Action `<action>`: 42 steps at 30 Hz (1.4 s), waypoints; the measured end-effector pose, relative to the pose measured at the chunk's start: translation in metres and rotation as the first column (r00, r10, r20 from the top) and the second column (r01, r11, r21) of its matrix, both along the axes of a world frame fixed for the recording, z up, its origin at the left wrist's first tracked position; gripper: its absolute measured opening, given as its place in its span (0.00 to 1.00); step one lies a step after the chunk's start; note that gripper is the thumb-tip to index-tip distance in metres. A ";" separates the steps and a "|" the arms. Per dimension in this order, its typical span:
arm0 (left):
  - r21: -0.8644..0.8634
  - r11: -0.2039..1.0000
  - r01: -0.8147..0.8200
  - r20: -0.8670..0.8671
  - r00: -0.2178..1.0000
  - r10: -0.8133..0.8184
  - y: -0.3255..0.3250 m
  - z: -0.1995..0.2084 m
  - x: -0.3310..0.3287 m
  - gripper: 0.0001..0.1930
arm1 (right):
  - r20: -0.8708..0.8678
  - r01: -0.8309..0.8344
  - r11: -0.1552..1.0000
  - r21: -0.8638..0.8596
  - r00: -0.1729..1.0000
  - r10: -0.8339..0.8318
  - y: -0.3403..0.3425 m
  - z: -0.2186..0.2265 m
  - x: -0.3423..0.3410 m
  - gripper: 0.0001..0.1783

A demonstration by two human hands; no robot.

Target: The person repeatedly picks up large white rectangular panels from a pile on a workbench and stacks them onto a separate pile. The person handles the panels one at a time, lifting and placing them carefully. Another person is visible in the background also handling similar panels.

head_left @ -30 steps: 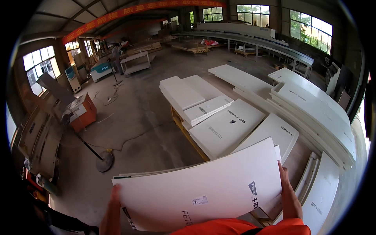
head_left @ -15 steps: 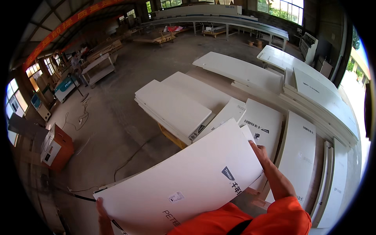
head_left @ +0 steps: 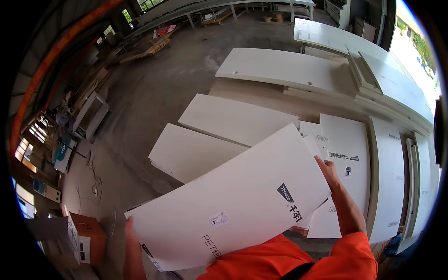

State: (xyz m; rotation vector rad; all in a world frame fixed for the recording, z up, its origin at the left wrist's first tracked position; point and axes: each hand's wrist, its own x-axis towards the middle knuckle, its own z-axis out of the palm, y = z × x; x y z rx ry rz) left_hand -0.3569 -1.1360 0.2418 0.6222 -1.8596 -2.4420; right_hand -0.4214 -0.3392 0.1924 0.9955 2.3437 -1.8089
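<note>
A large white panel (head_left: 247, 191) with dark print and a small label sticker lies tilted across the front of my body. My left hand (head_left: 129, 226) grips its left edge, the fingers hidden beneath it. On the right edge, my right hand (head_left: 327, 171) is closed, thumb on the upper side. Behind the panel near my right hand shows a corner of another white board (head_left: 313, 145); whether it is held too, I cannot tell. Just beyond are two stacks of white panels, a nearer one (head_left: 196, 151) and a farther one (head_left: 238, 119), partly covered by the held panel.
Printed white panels (head_left: 347, 163) lie to my right, with a narrow upright-looking strip (head_left: 410, 186) beside them. Farther off are a long white board (head_left: 284, 67) and a stack (head_left: 396, 84) at the right. An orange-brown cabinet (head_left: 93, 235) stands at left, with cables (head_left: 95, 179) on the floor.
My view has turned to the left and downward. The held panel and both hands have shifted slightly right in view, the grip unchanged. More of the nearby stacks shows past the panel.
</note>
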 end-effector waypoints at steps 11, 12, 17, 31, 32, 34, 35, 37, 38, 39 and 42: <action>0.104 0.934 0.342 0.102 0.931 -0.352 -0.079 -0.021 -0.395 0.37 | -0.044 0.371 0.929 0.007 0.928 -0.370 -0.085 -0.049 -0.091 0.36; 0.149 0.896 0.418 0.114 0.893 -0.436 -0.087 -0.017 -0.422 0.37 | 0.007 0.419 0.907 0.040 0.908 -0.419 -0.099 -0.048 -0.091 0.36; 0.183 0.769 0.613 0.105 0.765 -0.635 -0.079 -0.013 -0.546 0.36 | 0.207 0.500 0.855 0.136 0.830 -0.518 -0.167 -0.045 -0.116 0.40; 0.154 0.591 0.792 0.126 0.578 -0.807 0.069 -0.054 -0.822 0.38 | 0.254 0.611 0.792 0.008 0.764 -0.593 -0.112 -0.065 -0.282 0.42; 0.157 0.587 0.794 0.120 0.575 -0.809 0.079 -0.060 -0.830 0.38 | 0.244 0.618 0.786 -0.007 0.763 -0.598 -0.105 -0.069 -0.285 0.42; 0.157 0.578 0.801 0.106 0.568 -0.816 0.100 -0.070 -0.855 0.38 | 0.230 0.632 0.775 -0.031 0.759 -0.610 -0.092 -0.078 -0.294 0.42; 0.157 0.571 0.806 0.104 0.561 -0.821 0.109 -0.075 -0.864 0.38 | 0.230 0.637 0.770 -0.036 0.755 -0.614 -0.086 -0.083 -0.297 0.42; 0.156 0.558 0.815 0.102 0.549 -0.830 0.129 -0.090 -0.878 0.38 | 0.244 0.649 0.760 -0.032 0.742 -0.624 -0.078 -0.092 -0.302 0.42; 0.160 0.555 0.816 0.102 0.546 -0.832 0.138 -0.099 -0.883 0.38 | 0.251 0.655 0.755 -0.022 0.735 -0.630 -0.074 -0.096 -0.305 0.42; 0.160 0.549 0.820 0.103 0.539 -0.836 0.147 -0.107 -0.888 0.38 | 0.263 0.676 0.736 -0.024 0.715 -0.648 -0.070 -0.097 -0.307 0.42; 0.151 0.520 0.841 0.116 0.507 -0.854 0.166 -0.125 -0.903 0.39 | 0.363 0.628 0.777 0.050 0.713 -0.600 -0.062 -0.090 -0.308 0.44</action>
